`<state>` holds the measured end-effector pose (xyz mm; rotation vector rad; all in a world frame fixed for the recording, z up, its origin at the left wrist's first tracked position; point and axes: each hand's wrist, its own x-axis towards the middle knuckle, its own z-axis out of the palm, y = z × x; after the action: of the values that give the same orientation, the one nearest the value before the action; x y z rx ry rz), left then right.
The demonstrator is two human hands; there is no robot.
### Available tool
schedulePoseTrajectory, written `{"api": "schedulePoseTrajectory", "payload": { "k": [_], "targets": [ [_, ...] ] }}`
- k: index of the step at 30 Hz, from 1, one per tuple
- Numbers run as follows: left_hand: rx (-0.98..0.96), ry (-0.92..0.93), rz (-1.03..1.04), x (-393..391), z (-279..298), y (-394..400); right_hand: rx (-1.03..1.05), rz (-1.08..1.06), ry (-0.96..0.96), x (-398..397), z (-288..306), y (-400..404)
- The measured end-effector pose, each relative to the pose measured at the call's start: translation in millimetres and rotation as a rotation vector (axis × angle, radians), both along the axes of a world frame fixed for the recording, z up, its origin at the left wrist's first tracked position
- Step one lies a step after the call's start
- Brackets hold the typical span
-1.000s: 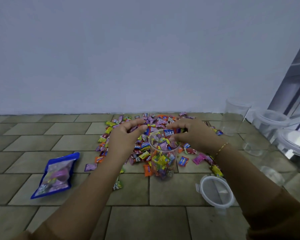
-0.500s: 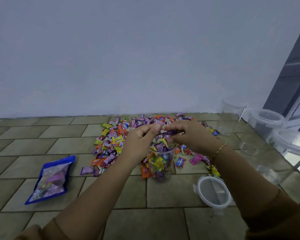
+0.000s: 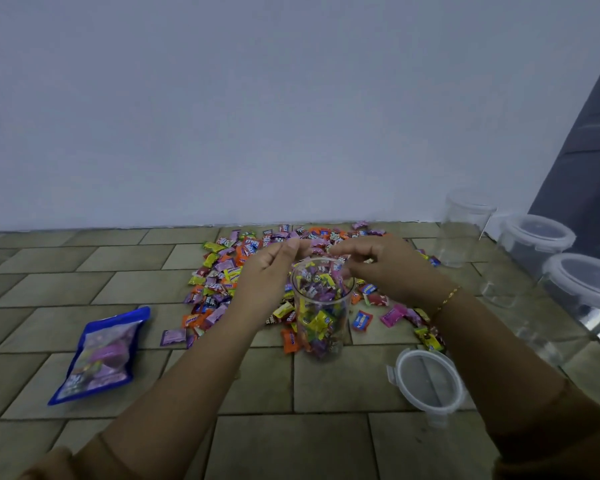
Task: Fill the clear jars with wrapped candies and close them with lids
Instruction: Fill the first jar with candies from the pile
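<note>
Hovering over candy jar (image 3: pixel 321 306), left hand (image 3: pixel 269 271) and right hand (image 3: pixel 385 268), grips loosely curled, contents unclear, tiled floor (image 3: pixel 291 382), pale wall (image 3: pixel 257 98).

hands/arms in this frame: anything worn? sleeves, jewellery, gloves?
No gloves: both hands are bare. The right hand has a thin gold chain bracelet at the wrist. The left hand shows nothing at the wrist. Both forearms are bare, with brown sleeves pushed up near the elbows: left sleeve, right sleeve. No rings can be made out at this sharpness.
</note>
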<state>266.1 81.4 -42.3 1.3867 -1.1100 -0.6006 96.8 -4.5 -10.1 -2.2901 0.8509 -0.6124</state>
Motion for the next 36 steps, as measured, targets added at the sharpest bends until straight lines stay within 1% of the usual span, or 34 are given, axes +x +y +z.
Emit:
{"api": "schedulePoseTrajectory", "payload": {
  "k": [3,4,5,6,7,9,10,12,15,18,22,24,26,27,31,33,36],
  "targets": [
    [0.042,-0.02,0.034,12,-5,3,0.031,-0.097,-0.092,-5,-3,-6],
    [0.054,-0.047,0.042,17,-7,3,0.026,-0.143,-0.095,-7,-6,-9],
    [0.079,-0.104,0.042,23,-9,3,0.015,-0.186,-0.074,-9,-9,-12],
    [0.133,-0.2,0.034,30,-13,2,0.007,-0.223,-0.031,-11,-14,-15],
    [0.218,-0.328,0.011,38,-19,0,-0.001,-0.251,0.032,-13,-19,-19],
    [0.432,-0.587,-0.076,54,-39,-4,-0.001,-0.279,0.216,-16,-33,-27],
    [0.511,-0.664,-0.136,61,-51,-5,0.01,-0.279,0.319,-17,-42,-31],
    [0.597,-0.765,-0.244,67,-73,-8,0.047,-0.255,0.492,-17,-64,-39],
    [0.684,-0.884,-0.322,65,-94,-9,0.077,-0.218,0.665,-15,-96,-50],
    [0.696,-0.948,-0.366,63,-102,-12,0.091,-0.209,0.76,-12,-116,-57],
    [0.659,-1.044,-0.428,63,-104,-20,0.095,-0.183,0.781,-8,-123,-63],
    [0.656,-1.07,-0.434,62,-104,-22,0.085,-0.147,0.806,-5,-128,-66],
    [0.67,-1.054,-0.418,62,-104,-21,0.039,-0.099,0.842,-4,-132,-68],
    [0.664,-1.028,-0.402,62,-103,-20,0.013,-0.084,0.838,-4,-135,-71],
    [0.619,-0.984,-0.319,61,-101,-11,-0.081,-0.078,0.704,-6,-134,-72],
    [0.598,-0.993,-0.262,60,-103,-4,-0.142,-0.096,0.683,-6,-134,-67],
    [0.541,-1.033,-0.166,60,-106,5,-0.18,-0.151,0.665,-7,-138,-59]
  ]
}}
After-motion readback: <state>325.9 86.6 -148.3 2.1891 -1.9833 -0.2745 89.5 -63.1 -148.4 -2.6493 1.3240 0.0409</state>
